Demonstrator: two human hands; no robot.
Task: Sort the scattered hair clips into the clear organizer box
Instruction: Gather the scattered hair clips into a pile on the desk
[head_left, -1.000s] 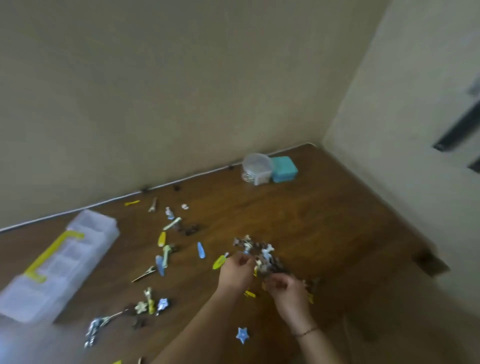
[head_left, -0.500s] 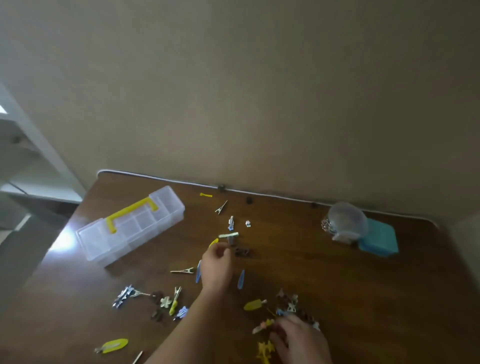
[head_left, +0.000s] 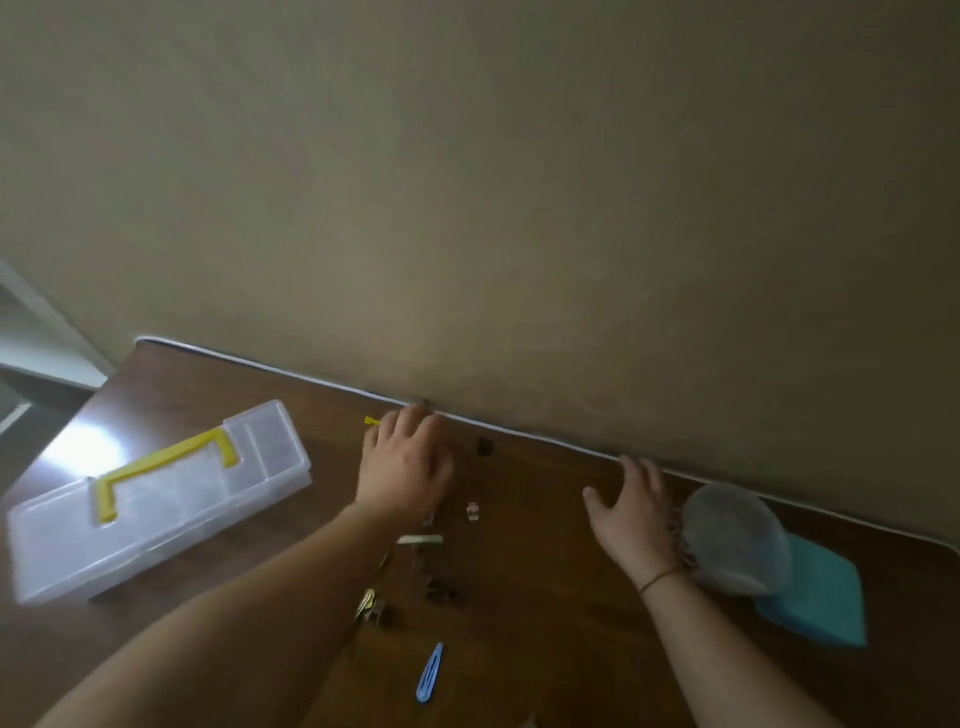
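Setting: a domestic room, most likely a home. Indicators: a dark brown wooden table (head_left: 545, 597) is placed directly against a plain, unmarked beige painted wall (head_left: 519, 182), with a thin white cable (head_left: 311, 378) routed along the joint between them. Small household items occupy the surface: loose hair clips, among them a blue snap clip (head_left: 430, 672); a clear organizer box (head_left: 156, 499) with a yellow handle; a round translucent container (head_left: 735, 538); and a teal box (head_left: 826, 592).
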